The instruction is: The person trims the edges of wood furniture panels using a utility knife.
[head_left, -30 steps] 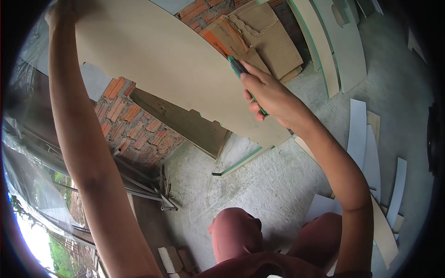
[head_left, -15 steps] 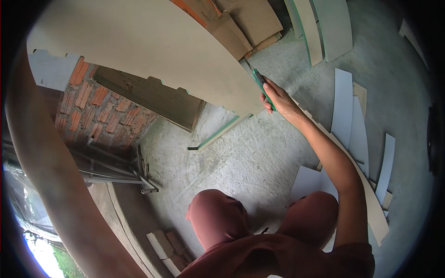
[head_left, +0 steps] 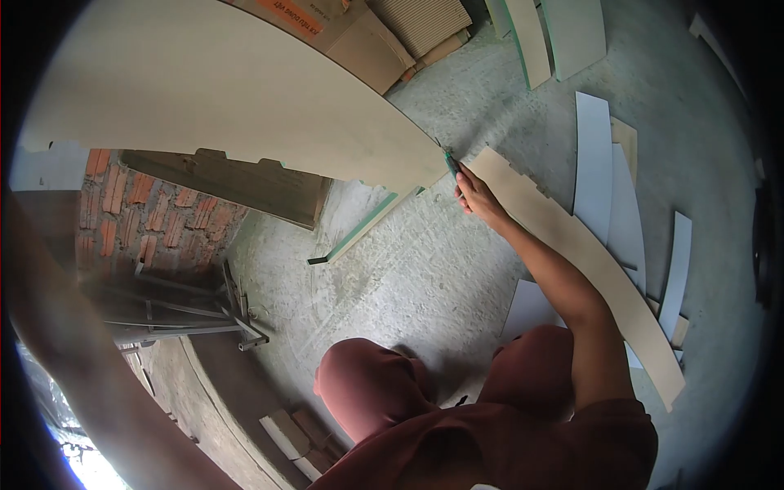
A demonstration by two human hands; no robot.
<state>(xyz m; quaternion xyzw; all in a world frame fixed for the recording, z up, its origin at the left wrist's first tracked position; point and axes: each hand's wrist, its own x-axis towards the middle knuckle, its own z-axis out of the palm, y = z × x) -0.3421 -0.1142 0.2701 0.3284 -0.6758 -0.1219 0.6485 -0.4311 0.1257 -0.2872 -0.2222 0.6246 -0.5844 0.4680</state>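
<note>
A large beige board [head_left: 220,90] stretches from the upper left to a corner near the middle of the view. My right hand [head_left: 477,194] is closed round a green utility knife [head_left: 452,162], whose tip is at the board's right corner. My left arm runs up the left side of the view, blurred, and my left hand is out of sight. Under the board, a narrow green-edged strip [head_left: 363,226] lies at an angle over the concrete floor.
On the right floor lie a long beige offcut [head_left: 588,253], white strips [head_left: 593,163] and a smaller strip [head_left: 676,269]. Cardboard [head_left: 359,45] and green-edged boards [head_left: 578,37] are at the top. Bricks [head_left: 155,212] and metal frames [head_left: 196,322] stand left.
The view has shifted. The knife has moved along the board's edge to its right corner, and a long beige offcut shows more fully beside my right hand.
</note>
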